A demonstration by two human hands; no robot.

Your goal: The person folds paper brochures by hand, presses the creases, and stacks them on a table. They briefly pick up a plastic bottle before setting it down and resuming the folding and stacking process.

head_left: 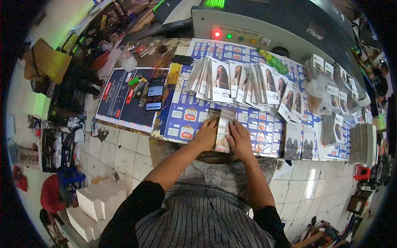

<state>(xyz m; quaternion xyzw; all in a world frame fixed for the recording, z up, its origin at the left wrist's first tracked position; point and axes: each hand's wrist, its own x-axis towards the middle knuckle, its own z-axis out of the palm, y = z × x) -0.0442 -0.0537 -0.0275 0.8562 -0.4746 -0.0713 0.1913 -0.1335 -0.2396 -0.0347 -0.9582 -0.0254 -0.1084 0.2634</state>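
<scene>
Bundle of slim, glossy, pale printed packets (pixel 223 131) sits at the near edge of a blue-and-white printed sheet (pixel 188 115), gripped by the curled left hand (pixel 206 134); the right hand (pixel 241 140), fingers extended, rests against its right side

Centre stack (pixel 223 131): paper or card, shiny-looking. Fanned leaflets (pixel 221 84), upper centre: smooth printed paper. Phone (pixel 155 94), left of centre: glossy screen. Bag (pixel 325 99), right: thin crinkled plastic. Bottle (pixel 273 62), upper right: translucent plastic. Shirt (pixel 194 217), bottom: matt cloth. Floor tiles (pixel 304 186), lower right: glossy.
</scene>
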